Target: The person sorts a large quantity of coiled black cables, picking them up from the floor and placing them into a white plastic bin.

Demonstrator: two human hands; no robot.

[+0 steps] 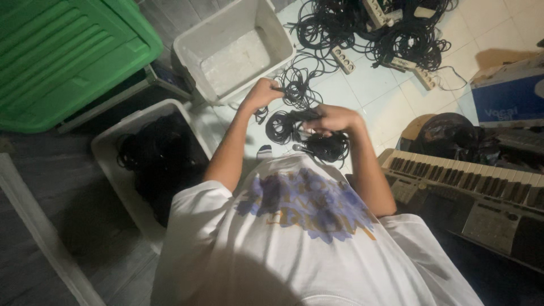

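Left hand (262,93) is raised and closed around a strand of black cable (294,90), holding it up and out so the line runs taut away from the body. Right hand (334,119) sits lower and nearer the chest, clenched over a coiled bundle (286,126) of the same black cable; the loops hang below the fist, which seems to keep the coil gathered while the other hand feeds slack.

Seen from above, the person wears a white shirt (294,243) with a purple print.

On the tiled floor ahead lies a larger heap (362,28) of tangled black cables with several pale power strips (344,59) among it.

An empty white bin (232,48) stands just beyond the left hand. A second white bin (153,158), at the person's left, holds dark cables. A green lid (62,54) lies farther left.

To the right sits an electronic keyboard (464,187), with a blue box (507,93) behind it.
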